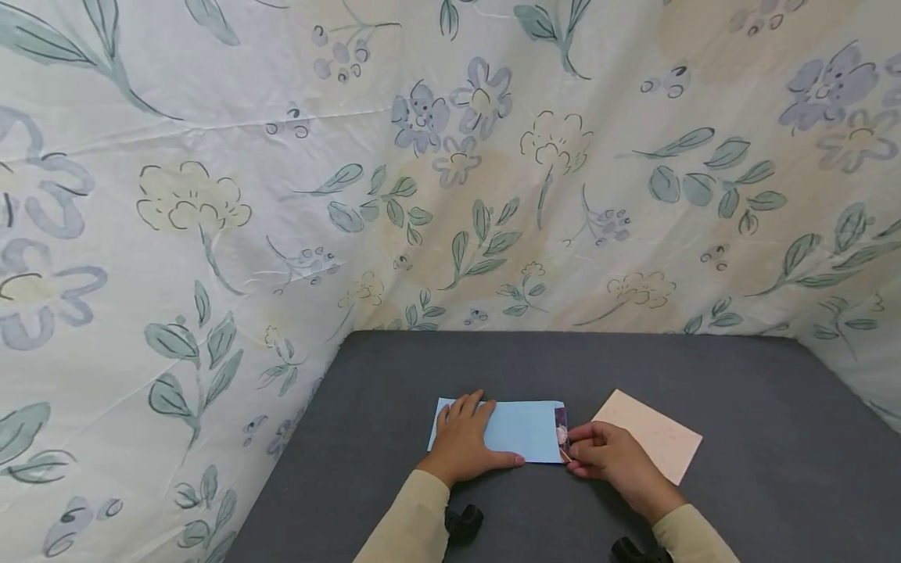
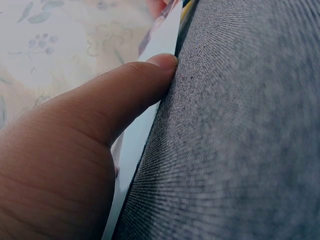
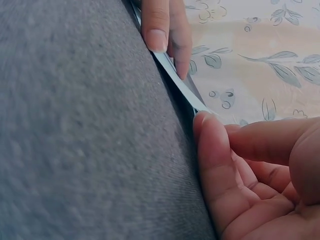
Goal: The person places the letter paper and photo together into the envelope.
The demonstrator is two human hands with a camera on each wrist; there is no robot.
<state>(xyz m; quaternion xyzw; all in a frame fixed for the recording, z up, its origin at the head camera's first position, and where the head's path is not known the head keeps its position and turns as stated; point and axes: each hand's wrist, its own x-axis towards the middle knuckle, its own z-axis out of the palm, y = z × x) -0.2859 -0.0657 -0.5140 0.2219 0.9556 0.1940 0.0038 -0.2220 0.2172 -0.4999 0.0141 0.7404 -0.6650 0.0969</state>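
Observation:
A light blue envelope-like paper [image 1: 524,432] lies flat on the dark grey table, with a dark patterned card [image 1: 561,427] showing at its right end. The left hand [image 1: 466,439] rests on the blue paper with fingers spread, its thumb along the near edge; in the left wrist view the thumb [image 2: 135,90] presses that edge. The right hand [image 1: 619,463] pinches the card's lower right corner. In the right wrist view, the right hand [image 3: 250,175] has thumb and finger together at the paper's end, hiding the pinched part.
A pale peach paper [image 1: 651,432] lies at an angle just behind and right of the right hand, on the grey table [image 1: 767,438]. A floral cloth [image 1: 450,195] hangs behind and to the left of the table. Black straps [image 1: 463,524] show by the wrists.

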